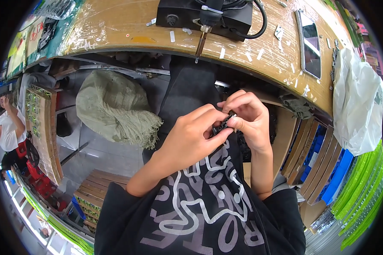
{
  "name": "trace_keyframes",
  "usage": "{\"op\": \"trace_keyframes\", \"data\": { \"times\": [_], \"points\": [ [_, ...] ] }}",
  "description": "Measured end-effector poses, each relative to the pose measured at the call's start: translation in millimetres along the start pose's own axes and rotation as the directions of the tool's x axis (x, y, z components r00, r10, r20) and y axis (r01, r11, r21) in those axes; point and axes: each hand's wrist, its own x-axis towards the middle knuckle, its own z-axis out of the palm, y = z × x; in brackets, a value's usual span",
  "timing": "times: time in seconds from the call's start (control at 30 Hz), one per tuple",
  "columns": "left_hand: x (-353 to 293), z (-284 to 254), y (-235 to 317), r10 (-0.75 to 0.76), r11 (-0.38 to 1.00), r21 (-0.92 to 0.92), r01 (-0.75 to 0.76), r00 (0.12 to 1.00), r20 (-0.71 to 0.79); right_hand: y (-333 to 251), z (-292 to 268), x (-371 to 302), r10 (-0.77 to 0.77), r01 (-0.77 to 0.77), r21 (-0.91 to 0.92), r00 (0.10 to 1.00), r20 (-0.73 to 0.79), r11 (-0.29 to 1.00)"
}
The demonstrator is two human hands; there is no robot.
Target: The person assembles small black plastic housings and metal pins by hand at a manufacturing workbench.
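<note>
Between my hands, above my lap, is a small black part, dark and knobbly; its exact kind cannot be made out. My left hand pinches it between thumb and fingers from the left. From the right, my right hand grips its upper end, thumb against it and fingers curled over. Most of the part is covered by the fingers. Beyond the hands, at the bench edge, a tool with a dark handle and a metal tip points down toward me.
A black box with cables stands on the film-covered workbench. A phone and white scraps lie to its right. A white plastic bag hangs at the right edge. A green sack and stacked cartons are left; another person is far left.
</note>
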Motion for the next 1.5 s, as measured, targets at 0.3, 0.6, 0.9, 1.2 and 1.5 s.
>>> {"op": "trace_keyframes", "data": {
  "times": [0.3, 0.6, 0.9, 1.2, 1.5],
  "points": [
    [9, -19, -39, -0.109, 0.77, -0.545, 0.33, 0.911, 0.398, 6, -5, 8, -0.126, 0.153, -0.078, 0.954, 0.274, 0.985],
    [-5, -6, -63, 0.002, 0.178, -0.752, 0.634, 0.764, 0.645, 20, 7, 17, -0.095, 0.061, 0.1, 0.921, 0.378, 0.993],
    [14, -22, -54, -0.384, 0.64, -0.7, 0.317, 0.921, 0.066, 11, 9, 20, 0.162, -0.156, -0.133, 0.986, 0.03, 0.979],
    [32, -23, -54, -0.324, 0.739, -0.659, 0.138, 0.931, -0.168, 5, 28, 13, 0.42, -0.417, -0.055, 0.905, 0.067, 0.907],
    [39, -23, -49, -0.312, 0.746, -0.652, 0.139, 0.937, -0.157, 9, 30, 8, 0.37, -0.371, 0.01, 0.928, 0.037, 0.929]
  ]
}}
